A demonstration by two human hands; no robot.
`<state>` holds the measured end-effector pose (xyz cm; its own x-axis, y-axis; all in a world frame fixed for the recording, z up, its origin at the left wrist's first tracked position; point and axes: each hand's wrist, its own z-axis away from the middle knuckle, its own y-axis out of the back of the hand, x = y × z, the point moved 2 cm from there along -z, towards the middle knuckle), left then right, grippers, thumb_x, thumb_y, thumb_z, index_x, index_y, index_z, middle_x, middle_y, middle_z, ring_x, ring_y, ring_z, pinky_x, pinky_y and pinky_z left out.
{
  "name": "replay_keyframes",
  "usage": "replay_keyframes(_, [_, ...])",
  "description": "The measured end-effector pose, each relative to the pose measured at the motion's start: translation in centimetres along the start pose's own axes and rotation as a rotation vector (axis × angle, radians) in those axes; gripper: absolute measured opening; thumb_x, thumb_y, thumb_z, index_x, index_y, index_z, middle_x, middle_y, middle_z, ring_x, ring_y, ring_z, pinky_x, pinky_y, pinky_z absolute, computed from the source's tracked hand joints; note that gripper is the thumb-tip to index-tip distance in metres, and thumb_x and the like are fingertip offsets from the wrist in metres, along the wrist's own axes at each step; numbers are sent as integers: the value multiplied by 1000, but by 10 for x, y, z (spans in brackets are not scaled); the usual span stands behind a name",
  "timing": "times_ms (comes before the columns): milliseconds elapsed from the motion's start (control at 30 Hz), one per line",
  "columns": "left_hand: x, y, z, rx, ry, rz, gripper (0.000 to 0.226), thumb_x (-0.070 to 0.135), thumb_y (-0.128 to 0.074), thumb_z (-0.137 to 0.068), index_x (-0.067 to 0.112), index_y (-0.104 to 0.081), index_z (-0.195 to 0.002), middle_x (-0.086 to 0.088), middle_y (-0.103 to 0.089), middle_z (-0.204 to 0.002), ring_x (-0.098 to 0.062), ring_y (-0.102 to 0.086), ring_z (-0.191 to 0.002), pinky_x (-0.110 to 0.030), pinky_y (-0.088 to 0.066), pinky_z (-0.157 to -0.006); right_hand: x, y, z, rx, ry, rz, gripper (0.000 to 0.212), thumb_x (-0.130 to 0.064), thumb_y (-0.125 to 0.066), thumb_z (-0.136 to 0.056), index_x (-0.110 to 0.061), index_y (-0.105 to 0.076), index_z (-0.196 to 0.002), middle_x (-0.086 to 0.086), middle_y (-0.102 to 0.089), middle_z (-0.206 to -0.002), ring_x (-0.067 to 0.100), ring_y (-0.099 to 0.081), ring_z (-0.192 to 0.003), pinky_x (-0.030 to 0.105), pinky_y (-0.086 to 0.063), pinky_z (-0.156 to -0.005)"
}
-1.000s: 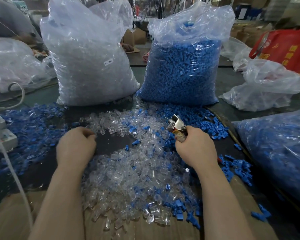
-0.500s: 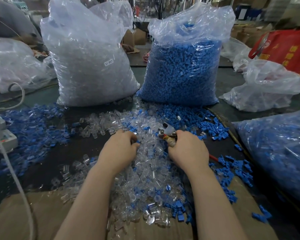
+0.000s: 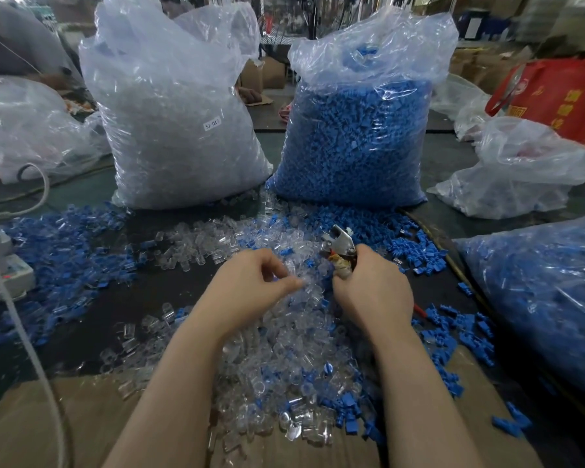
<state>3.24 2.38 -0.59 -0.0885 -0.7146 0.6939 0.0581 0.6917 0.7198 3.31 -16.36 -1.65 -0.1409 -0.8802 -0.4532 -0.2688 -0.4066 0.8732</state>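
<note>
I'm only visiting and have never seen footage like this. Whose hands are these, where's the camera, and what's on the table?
These are a person's two bare hands, filmed by a camera worn on the head, looking down. On the table lies a heap of clear plastic pieces mixed with blue pieces, partly on cardboard. Behind stand a bag of clear pieces and a bag of blue pieces. The right hand grips a metal tool. The left hand pinches at the heap; whether it holds a piece is unclear.
</note>
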Motion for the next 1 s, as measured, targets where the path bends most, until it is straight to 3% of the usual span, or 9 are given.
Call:
replay_keyframes(100, [2,-1,2,-101,50,-22,22,42,-84,-71,28,-69,-77,9,-69,-73,-4,-63,-67,-26,-54,-66,1,0,-2,26,0,-58,19,-34,-61,-86,-22,-47,-88,-6,-48,-69,14,-39,-57,30,-26,-49])
replay_keyframes(200, [4,1,1,-75,59,-17,13,32,-82,-77,30,-72,-69,21,-68,-65,7,-62,-62,-15,-46,-57,2,0,-3,30,16,-131,20,-34,-64,-87,-23,-48,-89,-7,-49,-72,20,-44,-66,33,-34,-58])
replay_keyframes(300, [4,3,1,-56,80,-4,17,33,-81,-78,29,-72,-64,21,-67,-60,8,-58,-53,-15,-42,-50,1,2,-5,45,49,-231,17,-33,-66,-86,-27,-50,-89,-10,-52,-73,18,-48,-69,32,-38,-62])
replay_keyframes(400, [3,5,2,-123,83,-28,14,39,-83,-74,30,-73,-73,18,-69,-66,7,-61,-59,-15,-44,-57,0,4,-3,83,71,-363,13,-32,-67,-86,-29,-55,-84,-15,-56,-73,12,-51,-69,32,-36,-61])
replay_keyframes(500, [2,9,3,-171,79,-57,12,29,-84,-74,28,-74,-81,15,-72,-75,8,-64,-66,-13,-48,-62,-2,4,-1,93,84,-407,13,-32,-67,-88,-26,-56,-84,-11,-58,-76,16,-54,-74,32,-37,-63])
replay_keyframes(633, [2,9,2,-108,117,17,9,22,-83,-76,25,-75,-74,14,-72,-68,1,-66,-62,-13,-48,-56,-3,5,0,90,68,-453,10,-29,-67,-89,-26,-58,-88,-12,-61,-80,17,-58,-79,37,-46,-68])
replay_keyframes(767, [2,6,3,3,151,190,12,15,-79,-81,26,-74,-80,13,-70,-67,7,-61,-53,-7,-39,-44,-3,7,1,87,56,-533,8,-24,-68,-89,-21,-66,-96,-9,-66,-85,18,-62,-83,46,-52,-79])
replay_keyframes(900, [7,8,4,89,135,403,12,15,-74,-86,27,-75,-87,12,-73,-71,-14,-63,-61,-24,-53,-63,-6,7,1,71,80,-554,11,-24,-67,-90,-18,-68,-99,-6,-68,-86,19,-63,-84,48,-53,-80])
replay_keyframes(1000, [10,7,4,100,135,598,16,8,-69,-89,23,-75,-87,-2,-75,-75,-12,-65,-68,-29,-56,-71,-8,7,3,65,101,-571,13,-25,-67,-90,-17,-68,-100,-6,-69,-89,19,-64,-87,48,-53,-82])
